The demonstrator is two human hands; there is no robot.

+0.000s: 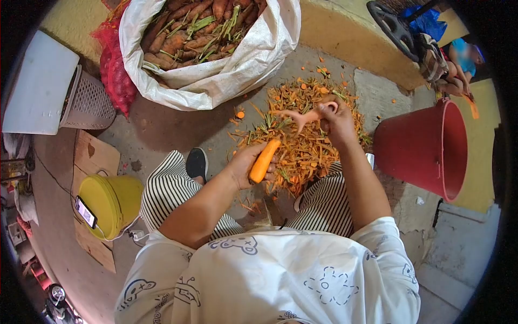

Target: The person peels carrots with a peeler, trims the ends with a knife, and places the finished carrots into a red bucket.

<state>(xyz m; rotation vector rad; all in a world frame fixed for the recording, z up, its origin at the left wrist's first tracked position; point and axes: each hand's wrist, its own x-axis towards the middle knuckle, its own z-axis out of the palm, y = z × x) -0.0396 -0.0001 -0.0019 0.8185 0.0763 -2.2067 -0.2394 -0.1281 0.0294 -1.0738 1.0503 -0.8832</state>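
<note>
gripping orange tapered carrot point(264, 161) in left hand point(244, 165); holding peach y-shaped peeler point(310, 115) in right hand point(340, 123). could nick left hand by skidding.

left hand point(244, 163) holds a smooth, slanted orange carrot point(265, 161), right hand point(339, 124) a forked pink peeler point(305, 117).

The long, bright orange carrot point(264, 161) hides parts of the left hand's point(244, 166) fingers. The blade on the pink, Y-shaped peeler point(308, 115) in the right hand point(341, 125) is too small to see well. Ahead of both hands, the top edge cuts off the big, white woven sack point(216, 89). Far left of the left hand, the black-edged phone's point(85, 211) screen is too tiny to read. Behind both hands, the bottom edge cuts off the white cloth shirt point(259, 281).
</note>
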